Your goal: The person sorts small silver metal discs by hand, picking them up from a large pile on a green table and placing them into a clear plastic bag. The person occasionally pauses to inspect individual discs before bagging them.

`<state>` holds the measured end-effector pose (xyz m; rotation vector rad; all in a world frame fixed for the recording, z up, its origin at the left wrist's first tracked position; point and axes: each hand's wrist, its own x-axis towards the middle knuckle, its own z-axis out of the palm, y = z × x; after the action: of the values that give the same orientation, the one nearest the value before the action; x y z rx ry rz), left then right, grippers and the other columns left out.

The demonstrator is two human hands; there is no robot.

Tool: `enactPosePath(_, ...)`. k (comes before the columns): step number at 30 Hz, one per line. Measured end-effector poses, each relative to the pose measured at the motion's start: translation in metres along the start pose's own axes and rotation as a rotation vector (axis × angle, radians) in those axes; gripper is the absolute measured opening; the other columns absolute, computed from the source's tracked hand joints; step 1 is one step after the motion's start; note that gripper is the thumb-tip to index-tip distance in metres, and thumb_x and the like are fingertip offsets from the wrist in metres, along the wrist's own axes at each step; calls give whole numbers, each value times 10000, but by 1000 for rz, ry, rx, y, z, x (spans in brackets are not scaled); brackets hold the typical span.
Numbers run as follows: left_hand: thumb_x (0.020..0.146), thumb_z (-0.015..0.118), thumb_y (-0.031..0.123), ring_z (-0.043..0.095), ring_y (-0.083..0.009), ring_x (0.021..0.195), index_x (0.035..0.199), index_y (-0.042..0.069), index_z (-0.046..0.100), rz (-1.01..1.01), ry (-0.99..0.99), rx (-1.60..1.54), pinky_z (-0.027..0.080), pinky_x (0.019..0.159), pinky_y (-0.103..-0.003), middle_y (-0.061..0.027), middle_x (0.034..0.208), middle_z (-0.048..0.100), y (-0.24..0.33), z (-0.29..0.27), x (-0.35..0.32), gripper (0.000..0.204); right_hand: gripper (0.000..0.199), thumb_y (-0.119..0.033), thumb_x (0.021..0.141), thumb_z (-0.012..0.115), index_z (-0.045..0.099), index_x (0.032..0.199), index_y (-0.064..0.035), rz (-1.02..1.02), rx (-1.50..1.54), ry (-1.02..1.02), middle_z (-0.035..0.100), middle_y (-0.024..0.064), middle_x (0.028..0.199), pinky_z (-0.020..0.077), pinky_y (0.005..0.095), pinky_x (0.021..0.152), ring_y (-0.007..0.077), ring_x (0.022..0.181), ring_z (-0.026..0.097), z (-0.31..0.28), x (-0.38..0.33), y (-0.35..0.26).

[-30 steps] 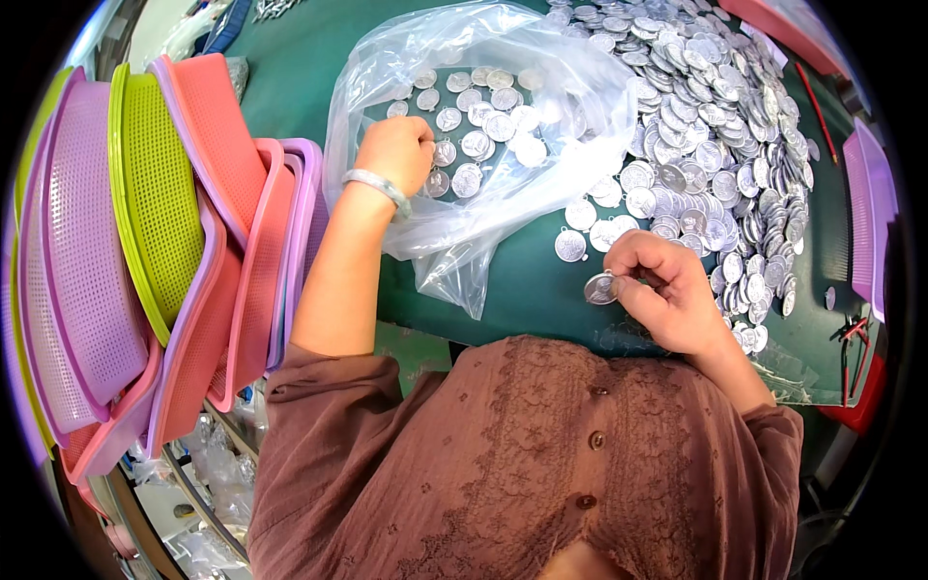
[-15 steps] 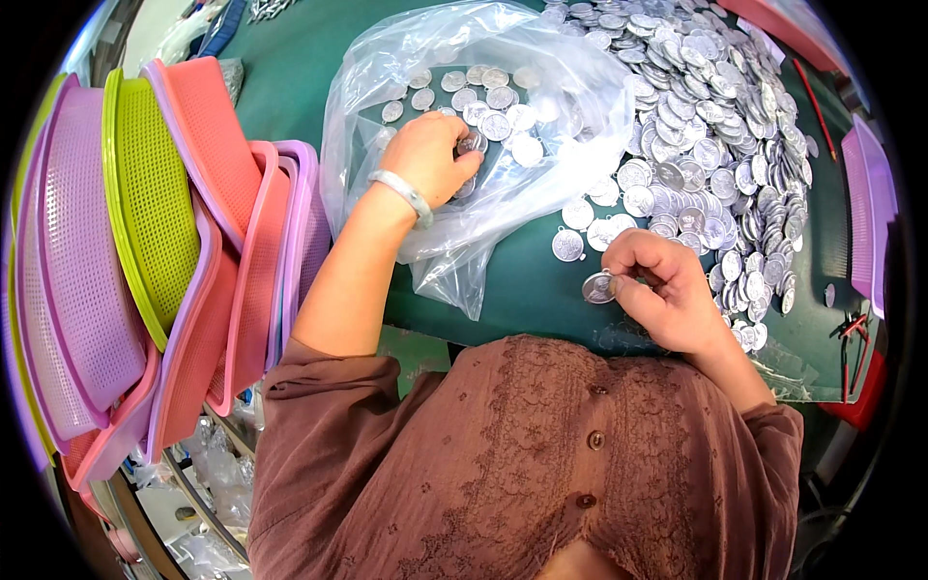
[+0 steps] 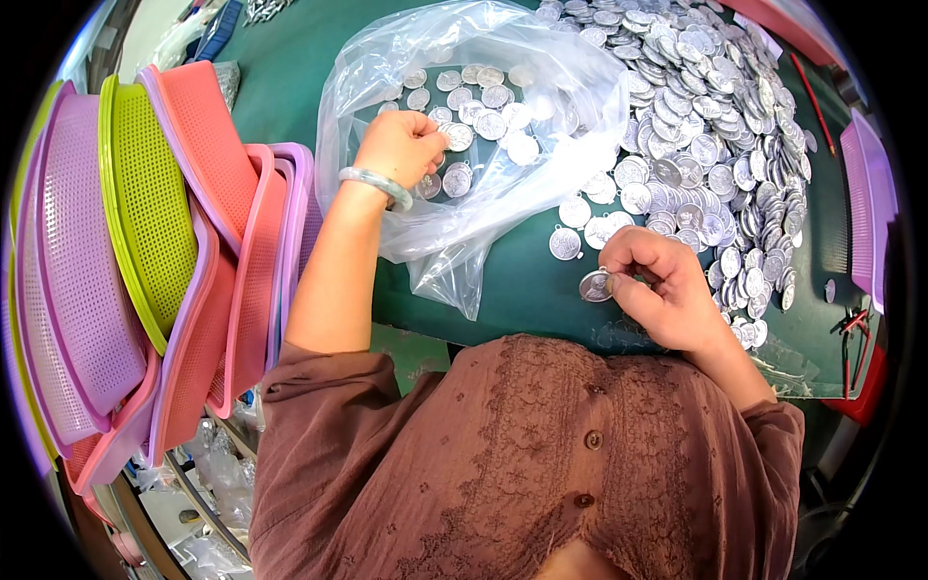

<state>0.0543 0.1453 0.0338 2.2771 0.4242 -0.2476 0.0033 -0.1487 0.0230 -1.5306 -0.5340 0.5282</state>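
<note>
My left hand is inside the opening of a clear plastic bag. Its fingers are curled together above the medals; anything between them is hidden. Silver round medals with small loops lie spread within the bag, and two more show just below my fingers. Near the table's front edge, my right hand pinches one silver medal between thumb and forefinger, its face turned up. A few loose medals lie just beyond that hand.
A large heap of silver medals covers the right side of the green table. Pink, green and purple plastic baskets are stacked at left. A purple basket, red pen and red-handled pliers are at right.
My left hand has drawn back to the left and slightly away from me, uncovering medals in the bag. My right hand stays almost still with its medal.
</note>
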Motion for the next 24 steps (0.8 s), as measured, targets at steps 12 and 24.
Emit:
enactPosePath(12,755,573,116,603,-267,619,785,5,625,313,196,385,471,593,-352,-149,700,624,-1,7,-7,126,24,10,717,517,499,714,-7,-51,-31,12,473,16,666,370,231,540,87,587,443,-1,0,3)
enactPosePath(24,795,557,109,586,-233,603,850,-15,619,372,241,462,450,570,-311,-144,681,607,2,1,-18,149,24,5,719,521,501,715,-8,-31,-21,7,472,17,670,372,232,547,88,591,444,0,1,2)
